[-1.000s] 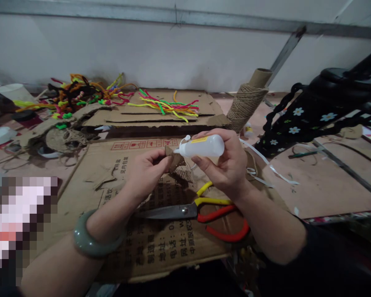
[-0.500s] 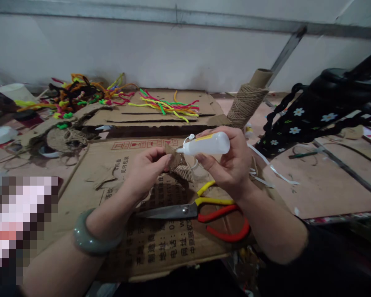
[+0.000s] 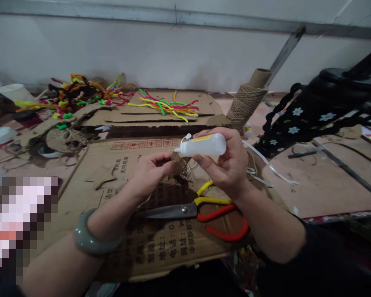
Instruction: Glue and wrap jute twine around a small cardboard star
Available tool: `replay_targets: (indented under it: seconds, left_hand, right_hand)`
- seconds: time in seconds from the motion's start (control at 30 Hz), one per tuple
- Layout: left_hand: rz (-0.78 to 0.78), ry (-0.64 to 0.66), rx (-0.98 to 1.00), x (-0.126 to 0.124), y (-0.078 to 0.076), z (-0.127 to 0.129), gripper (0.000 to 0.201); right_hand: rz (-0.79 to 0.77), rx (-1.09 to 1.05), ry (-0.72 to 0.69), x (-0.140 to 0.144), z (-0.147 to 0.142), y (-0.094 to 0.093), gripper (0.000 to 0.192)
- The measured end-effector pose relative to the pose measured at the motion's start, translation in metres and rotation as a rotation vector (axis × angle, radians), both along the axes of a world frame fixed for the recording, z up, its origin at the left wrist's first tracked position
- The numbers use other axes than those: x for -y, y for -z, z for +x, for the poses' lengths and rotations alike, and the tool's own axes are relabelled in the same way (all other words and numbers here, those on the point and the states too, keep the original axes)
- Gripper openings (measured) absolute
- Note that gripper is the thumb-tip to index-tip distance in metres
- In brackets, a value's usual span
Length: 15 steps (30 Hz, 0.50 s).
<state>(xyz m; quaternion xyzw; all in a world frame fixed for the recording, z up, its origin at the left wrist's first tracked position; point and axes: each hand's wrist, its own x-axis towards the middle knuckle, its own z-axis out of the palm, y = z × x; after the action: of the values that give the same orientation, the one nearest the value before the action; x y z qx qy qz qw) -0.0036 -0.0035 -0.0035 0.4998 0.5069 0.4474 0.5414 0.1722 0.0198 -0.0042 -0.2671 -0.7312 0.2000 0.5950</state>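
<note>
My right hand (image 3: 227, 165) is closed round a white squeeze bottle of glue (image 3: 205, 145), tipped on its side with the nozzle to the left. Its small white cap hangs from a strap by the neck. The nozzle meets the top edge of a small cardboard piece partly wrapped in twine (image 3: 182, 168). That piece is pinched in the fingers of my left hand (image 3: 156, 171), which hide part of it. Below both hands, scissors (image 3: 185, 210) with yellow and red handles lie on a flattened cardboard sheet (image 3: 80, 198).
A cone of jute twine (image 3: 247, 103) stands behind my right hand, near a black flowered bottle (image 3: 299, 115). Bright pipe cleaners (image 3: 170, 105) lie on more cardboard at the back, with a tangled heap of them (image 3: 83, 93) further left. White ribbon (image 3: 275, 169) trails at the right.
The glue bottle has shifted slightly left, its nozzle now at the top edge of the cardboard piece. My left fingers have turned that piece a little.
</note>
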Motion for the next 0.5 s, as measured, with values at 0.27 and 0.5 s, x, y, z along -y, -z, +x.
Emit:
replay_targets:
  seconds: [0.27, 0.5]
  left_hand:
    - [0.004, -0.004, 0.021, -0.0003, -0.0001, 0.0000, 0.013]
    - [-0.039, -0.075, 0.057, -0.0008, -0.0027, 0.0020, 0.019]
  right_hand:
    - [0.010, 0.006, 0.020, -0.0004, -0.0011, 0.0004, 0.041]
    - [0.016, -0.005, 0.002, -0.0004, -0.0009, 0.0015, 0.043]
